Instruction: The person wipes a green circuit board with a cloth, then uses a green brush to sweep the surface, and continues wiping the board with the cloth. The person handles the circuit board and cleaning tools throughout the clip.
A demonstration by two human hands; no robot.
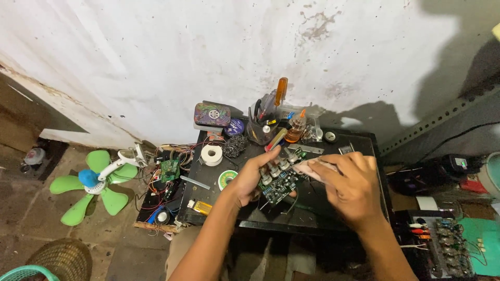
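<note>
My left hand grips a dark green circuit board with a row of white knobs, holding it tilted above a small black table. My right hand is closed around a pale cloth or brush-like thing whose tip touches the board's upper right edge. What exactly the right hand holds is partly hidden by the fingers.
At the table's back stand a tool cup with an orange-handled screwdriver, an amber bottle, solder spools and a patterned tin. A green fan blade assembly lies on the floor at left. More circuit boards sit at right.
</note>
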